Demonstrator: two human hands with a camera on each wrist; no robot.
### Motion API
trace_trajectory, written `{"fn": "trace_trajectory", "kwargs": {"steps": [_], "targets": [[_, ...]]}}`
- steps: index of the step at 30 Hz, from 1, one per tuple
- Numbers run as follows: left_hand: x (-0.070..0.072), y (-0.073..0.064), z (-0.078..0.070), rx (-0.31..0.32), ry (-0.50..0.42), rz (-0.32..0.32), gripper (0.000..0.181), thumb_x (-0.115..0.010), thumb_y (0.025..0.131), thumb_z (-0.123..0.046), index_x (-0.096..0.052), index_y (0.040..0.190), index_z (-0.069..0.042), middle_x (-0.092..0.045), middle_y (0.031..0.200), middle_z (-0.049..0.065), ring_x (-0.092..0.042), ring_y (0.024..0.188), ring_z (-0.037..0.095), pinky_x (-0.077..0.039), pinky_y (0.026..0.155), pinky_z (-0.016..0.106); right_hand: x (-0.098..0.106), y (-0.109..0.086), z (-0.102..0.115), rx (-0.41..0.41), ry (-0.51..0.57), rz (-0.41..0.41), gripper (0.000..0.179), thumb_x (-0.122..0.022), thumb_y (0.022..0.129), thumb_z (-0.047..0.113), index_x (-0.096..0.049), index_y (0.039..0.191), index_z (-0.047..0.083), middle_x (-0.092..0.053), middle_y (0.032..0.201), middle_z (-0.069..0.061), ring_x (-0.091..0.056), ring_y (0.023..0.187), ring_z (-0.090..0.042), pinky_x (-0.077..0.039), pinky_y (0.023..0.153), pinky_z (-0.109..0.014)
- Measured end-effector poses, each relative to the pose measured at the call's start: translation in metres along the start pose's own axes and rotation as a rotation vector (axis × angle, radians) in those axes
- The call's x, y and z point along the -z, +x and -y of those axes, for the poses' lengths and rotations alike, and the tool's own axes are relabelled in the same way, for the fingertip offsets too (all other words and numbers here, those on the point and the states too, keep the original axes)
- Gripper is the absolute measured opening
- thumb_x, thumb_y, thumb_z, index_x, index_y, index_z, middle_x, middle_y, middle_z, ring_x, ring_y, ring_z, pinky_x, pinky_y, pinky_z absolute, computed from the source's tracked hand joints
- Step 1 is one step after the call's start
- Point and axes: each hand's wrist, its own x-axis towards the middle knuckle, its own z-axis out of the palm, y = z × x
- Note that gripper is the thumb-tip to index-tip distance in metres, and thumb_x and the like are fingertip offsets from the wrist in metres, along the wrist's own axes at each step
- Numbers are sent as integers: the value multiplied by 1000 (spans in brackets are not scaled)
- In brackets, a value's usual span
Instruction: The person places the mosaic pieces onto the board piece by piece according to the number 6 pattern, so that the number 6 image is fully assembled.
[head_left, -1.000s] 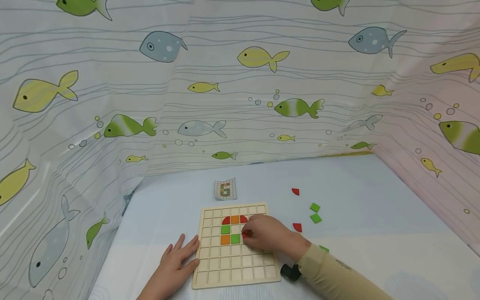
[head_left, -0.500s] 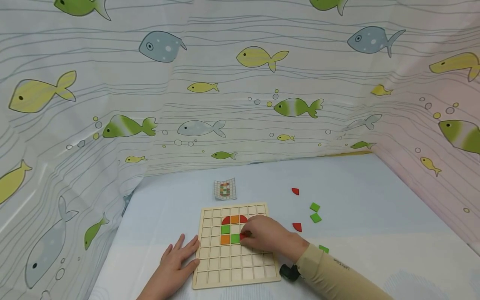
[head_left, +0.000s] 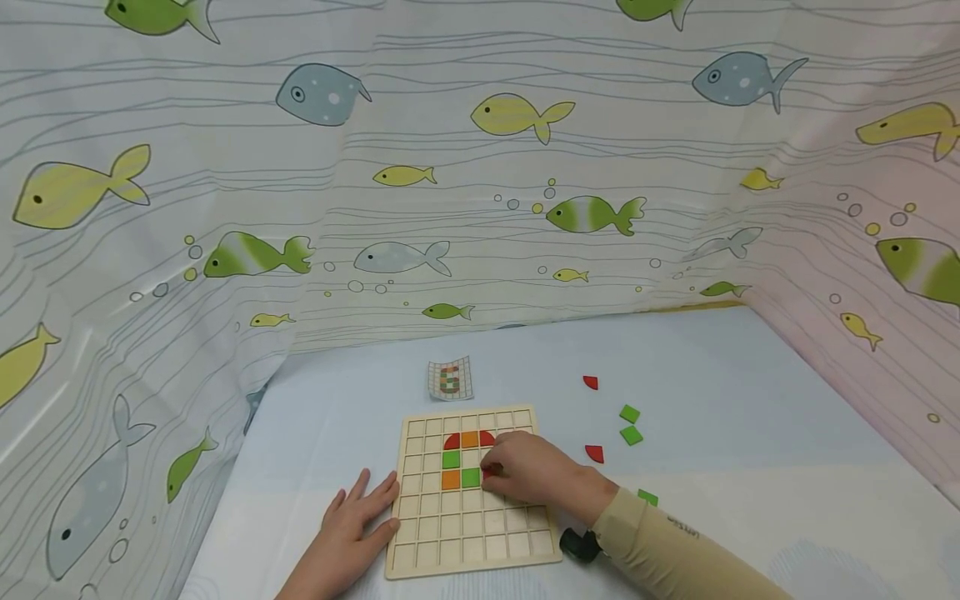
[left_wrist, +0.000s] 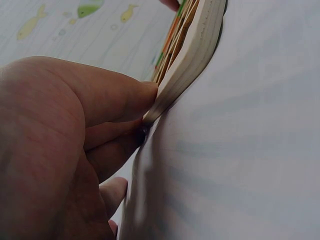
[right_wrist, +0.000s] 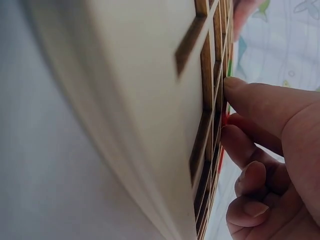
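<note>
Though flat, a wooden board [head_left: 472, 503] with recessed square cells [head_left: 451, 526].

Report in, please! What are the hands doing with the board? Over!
Left hand touching left edge of wooden board. Right hand pinching red piece right beside green square. Right hand partly hiding that red piece.

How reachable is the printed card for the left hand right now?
Likely yes: the left hand only touches the left edge of the board, and nothing visible blocks the cloth between hand and printed card.
</note>
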Motion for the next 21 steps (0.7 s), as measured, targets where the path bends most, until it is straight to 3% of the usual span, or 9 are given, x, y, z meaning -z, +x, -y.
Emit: {"fn": "trace_trajectory", "kwargs": {"steps": [12, 21], "targets": [[-1, 0, 0, 9, -4, 3, 57, -67, 95, -34, -53, 144, -9, -39, 153, -6, -8, 149, 34, 2, 112, 64, 6, -4, 2, 9, 22, -3, 23, -77, 89, 30, -78, 108, 17, -68, 92, 14, -55, 80, 0, -49, 80, -22], [-1, 0, -1, 7, -1, -1, 57, -67, 94, -34, -53, 143, -9, -40, 152, -6, -8, 149, 34, 2, 112, 64, 23, -22, -5, -129, 111, -11, 33, -75, 88, 27, -74, 118, 14, -68, 105, 9, -61, 96, -7, -52, 83, -28]]}}
